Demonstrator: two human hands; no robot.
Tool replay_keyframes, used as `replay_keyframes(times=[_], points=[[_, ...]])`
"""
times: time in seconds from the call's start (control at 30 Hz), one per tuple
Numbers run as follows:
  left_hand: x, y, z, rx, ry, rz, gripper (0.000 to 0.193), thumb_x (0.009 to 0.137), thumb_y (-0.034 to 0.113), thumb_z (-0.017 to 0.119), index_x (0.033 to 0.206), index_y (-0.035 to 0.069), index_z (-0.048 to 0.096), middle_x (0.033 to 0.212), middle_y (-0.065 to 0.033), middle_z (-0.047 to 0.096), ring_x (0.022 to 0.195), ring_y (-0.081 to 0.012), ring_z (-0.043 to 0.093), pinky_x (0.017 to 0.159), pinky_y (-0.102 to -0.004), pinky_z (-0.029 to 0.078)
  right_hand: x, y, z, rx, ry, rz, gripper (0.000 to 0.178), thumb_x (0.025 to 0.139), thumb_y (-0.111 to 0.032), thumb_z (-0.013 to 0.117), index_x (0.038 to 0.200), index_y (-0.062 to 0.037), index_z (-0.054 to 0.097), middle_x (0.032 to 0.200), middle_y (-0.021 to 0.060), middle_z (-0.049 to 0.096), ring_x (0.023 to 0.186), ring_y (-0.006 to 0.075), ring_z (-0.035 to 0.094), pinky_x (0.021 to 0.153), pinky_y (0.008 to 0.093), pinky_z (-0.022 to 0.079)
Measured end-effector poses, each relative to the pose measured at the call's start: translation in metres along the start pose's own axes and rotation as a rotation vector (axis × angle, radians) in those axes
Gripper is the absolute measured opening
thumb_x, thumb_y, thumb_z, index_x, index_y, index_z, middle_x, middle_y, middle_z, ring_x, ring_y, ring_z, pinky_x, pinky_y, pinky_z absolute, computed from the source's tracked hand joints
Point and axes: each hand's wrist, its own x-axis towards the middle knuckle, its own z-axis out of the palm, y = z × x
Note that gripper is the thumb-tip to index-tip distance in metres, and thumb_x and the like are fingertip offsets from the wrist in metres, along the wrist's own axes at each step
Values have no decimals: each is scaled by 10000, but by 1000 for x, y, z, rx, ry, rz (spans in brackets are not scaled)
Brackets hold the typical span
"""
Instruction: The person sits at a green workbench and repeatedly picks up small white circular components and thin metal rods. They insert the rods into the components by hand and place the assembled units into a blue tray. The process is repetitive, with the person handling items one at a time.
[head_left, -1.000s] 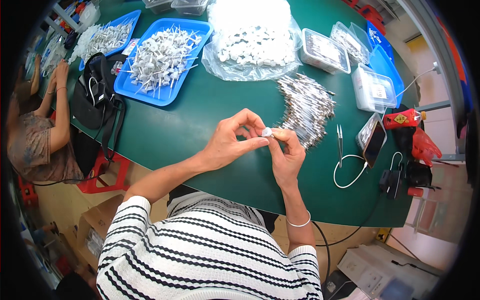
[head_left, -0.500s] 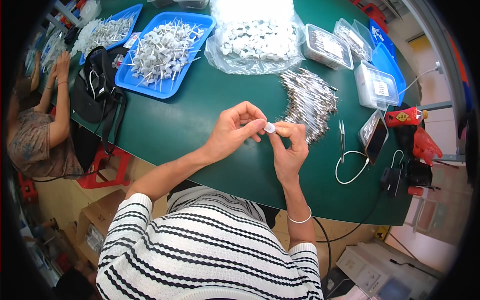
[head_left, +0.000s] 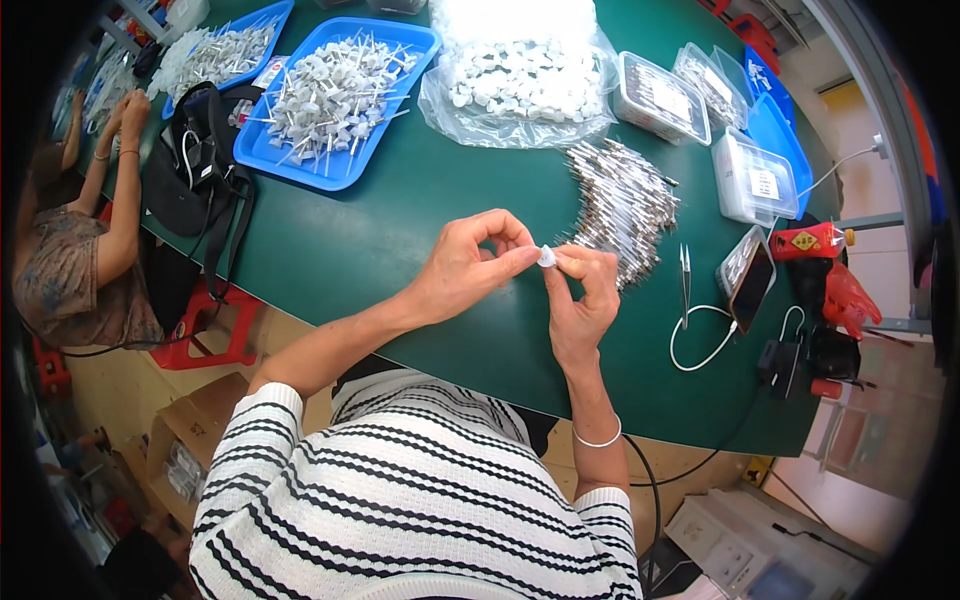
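Between the fingertips of both hands is a small white plastic cap (head_left: 547,257), above the green table (head_left: 440,185). My left hand (head_left: 468,268) pinches it from the left with thumb and forefinger, the other fingers curled. From the right, thumb and forefinger of my right hand (head_left: 583,300) close on it; whether a thin pin is held along with it is hidden. Just beyond my right hand lies a heap of thin metal pins (head_left: 625,205). Farther off, a clear bag (head_left: 440,115) holds many loose white caps (head_left: 520,80).
A blue tray (head_left: 340,180) of white caps on thin stems stands at the left, beside a black bag (head_left: 190,210). Tweezers (head_left: 685,285), a phone (head_left: 752,290) with white cable and clear plastic boxes (head_left: 660,95) are at the right. Another person's arm (head_left: 125,190) is far left.
The cap looks slightly turned between my fingertips, its round face showing differently. Both hands keep their pinch in nearly the same place; the whole view has shifted slightly.
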Motion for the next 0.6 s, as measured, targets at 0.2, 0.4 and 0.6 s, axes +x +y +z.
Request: replay_keyframes(times=[0.2, 0.4, 0.6], points=[[2, -3, -1, -83, -7, -55, 112, 882, 105, 644, 896, -2, 615, 854, -8, 594, 661, -39, 531, 559, -180, 454, -2, -1, 1, 66, 1, 60, 207, 702, 78, 730, 817, -48, 614, 846, 62, 666, 768, 195, 565, 678, 307, 436], [4, -15, 1, -396, -1, -114, 136, 908, 154, 616, 886, 21, 595, 823, -11, 582, 637, -62, 534, 566, -197, 468, -8, 0, 5, 322, 25, 270, 156, 757, 68, 720, 823, -26, 614, 869, 70, 667, 764, 135, 578, 661, 258, 466], [5, -13, 1, -402, -136, -148, 171, 937, 213, 593, 925, 47, 552, 770, -9, 550, 629, -49, 513, 542, -197, 458, -9, 0, 4, 450, 3, 308, 133, 780, 79, 699, 829, -16, 618, 901, 73, 659, 780, 110, 585, 671, 235, 474]])
